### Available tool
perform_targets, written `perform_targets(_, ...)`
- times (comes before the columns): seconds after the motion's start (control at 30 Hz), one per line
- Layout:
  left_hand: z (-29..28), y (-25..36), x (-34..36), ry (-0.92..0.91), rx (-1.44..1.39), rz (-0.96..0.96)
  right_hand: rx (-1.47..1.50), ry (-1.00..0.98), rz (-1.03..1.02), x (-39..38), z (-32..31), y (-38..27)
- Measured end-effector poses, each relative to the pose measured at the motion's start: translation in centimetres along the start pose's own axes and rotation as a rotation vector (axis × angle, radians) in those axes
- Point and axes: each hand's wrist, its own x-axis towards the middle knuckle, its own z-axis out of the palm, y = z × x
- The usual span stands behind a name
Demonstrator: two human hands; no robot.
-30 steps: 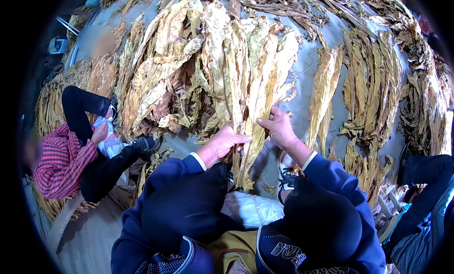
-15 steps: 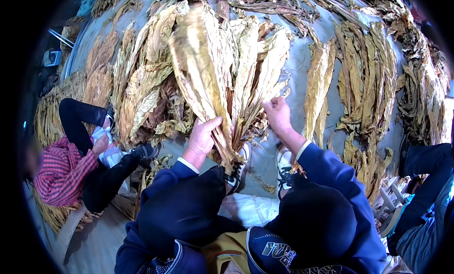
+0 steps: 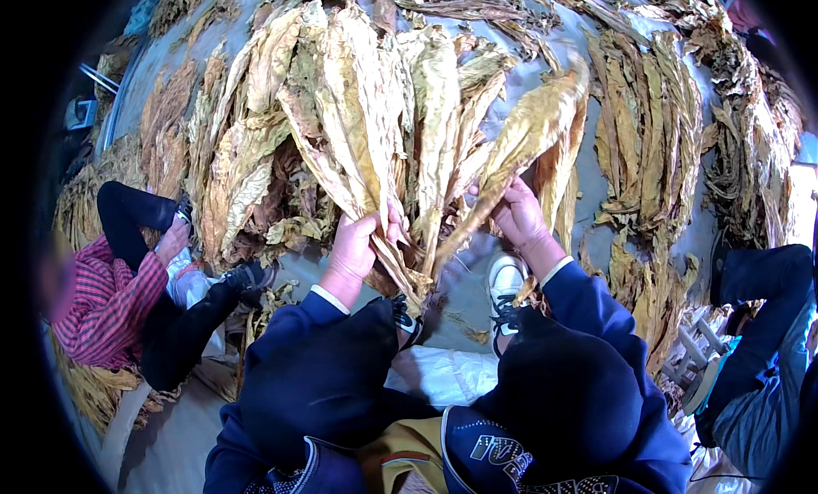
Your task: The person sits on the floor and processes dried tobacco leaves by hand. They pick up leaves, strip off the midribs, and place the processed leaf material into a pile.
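Note:
My left hand (image 3: pixel 354 248) is closed around the stem ends of some long, yellow-brown dried tobacco leaves (image 3: pixel 349 153), which fan out away from me. My right hand (image 3: pixel 518 214) grips a single dried tobacco leaf (image 3: pixel 538 119), its tip raised toward the far right and its narrow stem end pointing back toward my feet. That leaf is slightly smeared by motion. Between my hands, a pile of pale leaves (image 3: pixel 436 102) lies with its stems toward me. My fingertips are partly hidden by the leaves.
More leaf piles lie to the left (image 3: pixel 223 187) and right (image 3: pixel 648 127) on a grey sheet (image 3: pixel 601 179). My white-and-black shoe (image 3: pixel 506 281) stands close to the stems. A person in a checked shirt (image 3: pixel 111 298) sits at left; another person's leg (image 3: pixel 763 298) is at right.
My right hand, earlier with no leaf visible in it, now holds one that slants up to the right. The blurred leaf raised above my left hand is no longer there.

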Motion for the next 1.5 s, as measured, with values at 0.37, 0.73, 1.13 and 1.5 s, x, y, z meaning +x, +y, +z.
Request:
perform_targets(0.37, -1.8, -0.6, 0.9, 0.093, -0.009, 0.034, -0.007, -0.125, 0.024, -0.9, -2.2, -1.4)
perform_targets(0.73, 0.1, -1.5, 0.9, -0.040, -0.091, 0.001, -0.299, 0.058, -0.022, -3.1, -4.0, -0.5)
perform_targets(1.13, 2.2, -2.3, 1.5, -0.008, 0.127, -0.233, -0.732, -0.229, 0.321, -5.6, 5.1, 1.8)
perform_targets(1.5, 1.2, -2.7, 1.6, 0.097, 0.062, -0.235, -0.420, 0.022, 0.171, -5.2, 1.4, 2.3)
